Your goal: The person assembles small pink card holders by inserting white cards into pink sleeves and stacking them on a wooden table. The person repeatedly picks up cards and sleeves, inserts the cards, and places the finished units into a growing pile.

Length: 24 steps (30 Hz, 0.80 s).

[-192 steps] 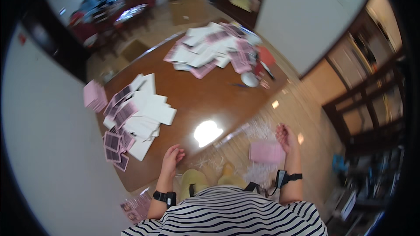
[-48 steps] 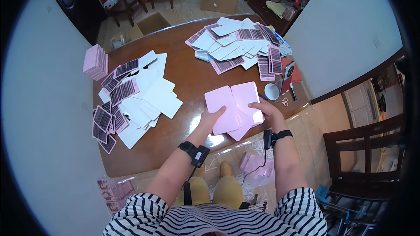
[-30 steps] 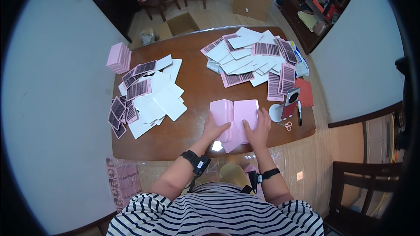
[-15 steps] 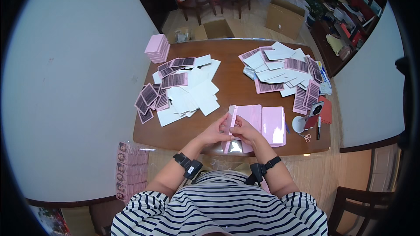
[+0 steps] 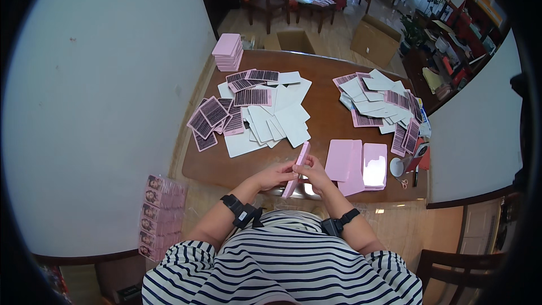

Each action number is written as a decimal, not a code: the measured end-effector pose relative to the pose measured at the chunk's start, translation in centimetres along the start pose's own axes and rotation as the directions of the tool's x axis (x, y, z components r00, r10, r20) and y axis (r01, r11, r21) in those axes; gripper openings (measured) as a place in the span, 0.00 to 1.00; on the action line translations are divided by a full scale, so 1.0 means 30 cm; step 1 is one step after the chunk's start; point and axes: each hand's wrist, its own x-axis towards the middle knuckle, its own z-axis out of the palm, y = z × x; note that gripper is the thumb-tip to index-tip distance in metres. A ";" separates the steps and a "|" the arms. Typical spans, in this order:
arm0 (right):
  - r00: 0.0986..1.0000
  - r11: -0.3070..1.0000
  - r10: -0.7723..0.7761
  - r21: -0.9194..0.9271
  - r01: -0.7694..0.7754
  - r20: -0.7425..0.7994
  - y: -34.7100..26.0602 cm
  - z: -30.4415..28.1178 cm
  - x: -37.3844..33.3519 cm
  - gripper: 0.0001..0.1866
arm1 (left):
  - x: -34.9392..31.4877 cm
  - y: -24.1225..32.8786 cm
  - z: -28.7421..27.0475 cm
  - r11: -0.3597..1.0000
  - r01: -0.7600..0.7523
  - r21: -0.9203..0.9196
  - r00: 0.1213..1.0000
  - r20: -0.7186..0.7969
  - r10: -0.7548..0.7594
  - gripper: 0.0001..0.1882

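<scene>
Between my two hands, at the table's near edge, a thin pink box (image 5: 304, 152) is held upright on edge and slightly slanted. The fingers of my left hand (image 5: 275, 174) close on its left side. My right hand (image 5: 314, 172) grips it from the right, thumb pressed on the edge. Just right of my hands lie flat pink pieces (image 5: 341, 161), overlapping each other. Beside them is a shiny pink stack (image 5: 375, 165).
White and striped pink cards form a left pile (image 5: 291, 116) and a right pile (image 5: 370, 99). Pink boxes (image 5: 227, 51) are stacked at the far left corner. Scissors (image 5: 403, 183), a marker (image 5: 416, 177) and a phone on a stand (image 5: 421, 149) sit at right. Wrapped packs (image 5: 161, 214) stand left.
My view has swung, so the table's things sit farther right in it. The pink box in my hands now shows a narrower edge, and the flat pink pieces no longer lie behind my right hand.
</scene>
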 end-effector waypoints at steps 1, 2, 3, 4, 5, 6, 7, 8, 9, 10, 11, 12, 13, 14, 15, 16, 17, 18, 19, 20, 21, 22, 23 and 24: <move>1.000 1.000 -0.005 -0.008 0.005 -0.007 0.013 0.021 0.000 0.45 | -0.018 -0.017 -0.013 1.000 0.010 0.001 1.000 -0.012 -0.010 0.25; 1.000 1.000 0.000 -0.017 0.000 -0.024 0.023 0.040 0.001 0.45 | -0.031 -0.033 -0.026 0.999 -0.022 -0.023 1.000 0.010 0.023 0.23; 0.998 0.999 0.020 -0.030 -0.022 -0.067 0.032 0.058 0.000 0.45 | -0.041 -0.047 -0.043 0.999 0.029 0.028 0.999 -0.031 -0.028 0.21; 0.995 0.999 -0.007 -0.033 0.004 -0.100 0.039 0.076 -0.001 0.44 | -0.046 -0.058 -0.061 0.998 0.038 0.056 0.999 -0.039 -0.036 0.19; 0.987 0.999 -0.019 -0.039 0.013 -0.159 0.048 0.096 -0.006 0.43 | -0.049 -0.069 -0.076 0.996 0.056 0.068 0.998 -0.037 -0.053 0.18; 0.976 0.999 -0.025 -0.042 0.017 -0.216 0.052 0.112 -0.010 0.42 | -0.051 -0.078 -0.088 0.982 0.028 0.187 0.998 -0.062 -0.017 0.17; 0.972 0.999 -0.027 -0.050 0.015 -0.232 0.053 0.125 -0.013 0.40 | -0.051 -0.084 -0.098 0.957 0.010 0.289 0.997 -0.074 0.012 0.17; 0.969 0.998 -0.021 -0.055 0.007 -0.247 0.054 0.136 -0.017 0.38 | -0.052 -0.088 -0.103 0.921 -0.007 0.388 0.996 -0.084 0.043 0.16; 0.961 0.998 -0.009 -0.057 -0.007 -0.275 0.053 0.145 -0.021 0.37 | -0.055 -0.088 -0.103 0.873 -0.041 0.486 0.988 -0.111 0.109 0.15; 0.968 0.999 -0.011 -0.041 0.000 -0.251 0.051 0.151 -0.024 0.35 | -0.057 -0.085 -0.100 0.813 -0.068 0.579 0.976 -0.131 0.176 0.15; 0.971 1.000 -0.005 -0.022 0.000 -0.240 0.049 0.155 -0.026 0.33 | -0.060 -0.080 -0.091 0.735 -0.065 0.675 0.965 -0.145 0.218 0.14; 0.970 1.000 0.024 -0.006 -0.027 -0.240 0.047 0.156 -0.025 0.32 | -0.060 -0.070 -0.081 0.797 -0.054 0.602 0.952 -0.211 0.223 0.15; 0.965 0.996 -0.072 -0.070 0.056 -0.252 0.046 0.156 -0.023 0.32 | -0.059 -0.058 -0.073 0.846 -0.021 0.533 0.940 -0.277 0.198 0.16; 0.952 0.984 -0.145 -0.138 0.111 -0.270 0.046 0.155 -0.018 0.33 | -0.055 -0.044 -0.065 0.901 -0.004 0.435 0.931 -0.327 0.162 0.17; 0.932 0.967 -0.220 -0.192 0.169 -0.288 0.049 0.153 -0.013 0.34 | -0.040 -0.028 -0.061 0.854 -0.006 0.521 0.888 -0.390 0.245 0.17; 0.907 0.926 -0.293 -0.326 0.190 -0.302 0.054 0.151 -0.008 0.36 | -0.019 -0.014 -0.059 0.815 -0.014 0.580 0.841 -0.434 0.324 0.17; 0.877 0.873 -0.366 -0.441 0.207 -0.312 0.062 0.149 -0.001 0.38 | 0.000 -0.005 -0.059 0.773 -0.055 0.632 0.782 -0.455 0.427 0.17; 0.843 0.807 -0.437 -0.550 0.214 -0.314 0.073 0.146 0.003 0.41 | 0.020 0.000 -0.062 0.709 0.042 0.704 0.781 -0.466 0.415 0.17; 0.841 0.807 -0.426 -0.560 0.185 -0.335 0.082 0.140 0.011 0.43 | 0.041 -0.001 -0.066 0.640 0.100 0.762 0.777 -0.461 0.428 0.17; 0.837 0.806 -0.415 -0.570 0.157 -0.356 0.091 0.132 0.018 0.46 | 0.061 -0.008 -0.070 0.563 0.156 0.812 0.773 -0.455 0.442 0.17; 0.820 0.808 -0.416 -0.574 0.134 -0.394 0.099 0.121 0.025 0.48 | 0.082 -0.017 -0.073 0.578 0.159 0.800 0.761 -0.473 0.445 0.17; 0.828 0.806 -0.413 -0.576 0.138 -0.380 0.101 0.106 0.033 0.50 | 0.100 -0.026 -0.077 0.593 0.163 0.789 0.748 -0.491 0.447 0.17; 0.827 0.808 -0.414 -0.572 0.141 -0.380 0.106 0.092 0.038 0.52 | 0.113 -0.037 -0.080 0.618 0.189 0.763 0.749 -0.519 0.411 0.16; 0.833 0.811 -0.401 -0.572 0.127 -0.382 0.108 0.077 0.042 0.54 | 0.119 -0.048 -0.080 0.767 0.067 0.638 0.768 -0.524 0.368 0.15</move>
